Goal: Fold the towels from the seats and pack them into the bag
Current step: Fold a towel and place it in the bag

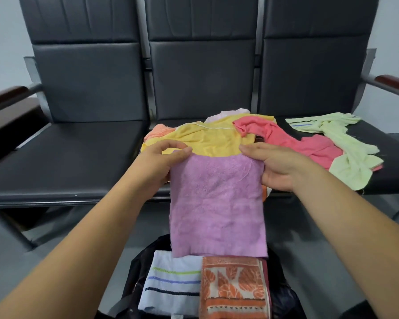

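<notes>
The left hand (164, 157) and right hand (279, 166) each pinch a top corner of the purple towel (217, 203); its long axis hangs straight down over the bag (134, 282).

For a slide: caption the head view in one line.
Left hand and right hand hold purple towel over bag containing striped towel and orange towel.

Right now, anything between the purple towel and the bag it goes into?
Nothing visible. The purple towel hangs from the left hand and right hand above the black bag. In view its lower edge overlaps the striped towel and orange patterned towel already packed there; it would likely land on top of them.
</notes>
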A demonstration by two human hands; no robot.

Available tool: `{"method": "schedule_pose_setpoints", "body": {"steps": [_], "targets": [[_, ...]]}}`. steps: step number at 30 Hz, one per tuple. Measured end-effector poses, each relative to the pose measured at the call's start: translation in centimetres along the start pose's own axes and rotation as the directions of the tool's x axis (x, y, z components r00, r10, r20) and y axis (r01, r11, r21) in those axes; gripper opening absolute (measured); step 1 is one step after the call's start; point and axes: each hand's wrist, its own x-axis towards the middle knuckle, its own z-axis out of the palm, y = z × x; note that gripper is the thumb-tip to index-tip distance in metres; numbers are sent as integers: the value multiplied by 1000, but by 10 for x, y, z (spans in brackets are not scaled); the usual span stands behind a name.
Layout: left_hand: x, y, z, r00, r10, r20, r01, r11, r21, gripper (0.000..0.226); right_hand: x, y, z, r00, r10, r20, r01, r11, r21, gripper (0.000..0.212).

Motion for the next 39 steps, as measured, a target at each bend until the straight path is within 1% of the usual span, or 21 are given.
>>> {"method": "schedule_pose_setpoints", "body": {"steps": [2, 4, 5, 7, 9, 10, 12, 15, 18, 21, 23, 24, 25, 26, 28, 29, 31, 34, 36, 38, 39], "targets": [[1, -2, 0, 998, -11, 62, 8, 999, 41, 39, -3, -4, 0, 994, 34, 104, -50, 986, 161, 40], [0, -1, -1, 996, 51, 73, -63, 982, 177, 51, -5, -8, -3, 989, 7, 148, -36, 981, 192, 49], [-1, 0, -2, 994, 89, 56, -100, 966, 240, 50, -5, -8, -5, 989, 1, 148, -22, 990, 142, 51], [-3, 1, -1, 983, 181, 29, -178, 906, 384, 39, -5, -6, -7, 997, -3, 78, 9, 996, -87, 42], [-4, 1, 1, 962, 268, 57, -256, 800, 543, 23, -1, -1, -8, 994, -87, -68, 54, 918, -392, 25], [-4, 0, 1, 951, 302, 71, -283, 750, 598, 19, 2, 2, -8, 982, -144, -121, 68, 873, -483, 19], [-2, -1, 2, 940, 337, 58, -290, 697, 655, 18, 8, 5, -5, 964, -221, -150, 114, 847, -519, 12], [3, -4, 0, 955, 296, 17, -239, 735, 635, 10, 14, 8, -2, 943, -302, -136, 220, 878, -426, 16], [4, -6, -2, 980, 197, -19, -173, 898, 406, 5, 11, 8, 0, 936, -308, -169, 276, 942, -189, 12], [4, -10, 1, 995, 91, -51, -81, 981, 177, 8, 8, 6, -2, 960, -240, -147, 245, 970, 16, 15], [5, -13, 1, 999, 34, -3, -34, 997, 74, 18, 6, 8, -5, 978, -192, -84, 191, 981, -11, 33], [5, -15, 1, 999, 32, 27, -35, 994, 105, 28, 5, 9, -6, 982, -178, -57, 173, 981, -86, 42], [4, -16, 0, 997, 51, 55, -61, 977, 204, 37, 3, 12, -7, 983, -182, -40, 169, 963, -211, 48], [2, -16, -1, 993, 83, 79, -105, 934, 340, 42, 1, 14, -7, 976, -216, -40, 184, 902, -390, 50], [-2, -16, -2, 980, 177, 88, -194, 779, 596, 43, -6, 15, -4, 943, -331, -37, 199, 649, -734, 51], [-4, -17, -3, 972, 217, 86, -218, 710, 670, 41, -8, 17, -2, 926, -378, -26, 199, 545, -814, 52], [-7, -20, -4, 962, 265, 66, -227, 640, 734, 37, -10, 20, 0, 904, -426, -27, 206, 491, -847, 52], [-14, -27, -5, 945, 327, 16, -229, 626, 746, 22, -10, 27, 1, 880, -475, -23, 227, 462, -857, 34], [-15, -31, -9, 935, 353, 0, -235, 622, 747, 15, -6, 35, 0, 878, -477, -30, 253, 517, -818, 24], [-12, -36, -20, 953, 303, 30, -236, 673, 701, 13, -2, 45, 0, 913, -401, -66, 263, 707, -656, 21], [-11, -41, -26, 967, 246, 61, -228, 739, 634, 12, 1, 52, 1, 942, -329, -70, 248, 820, -516, 19]]}}
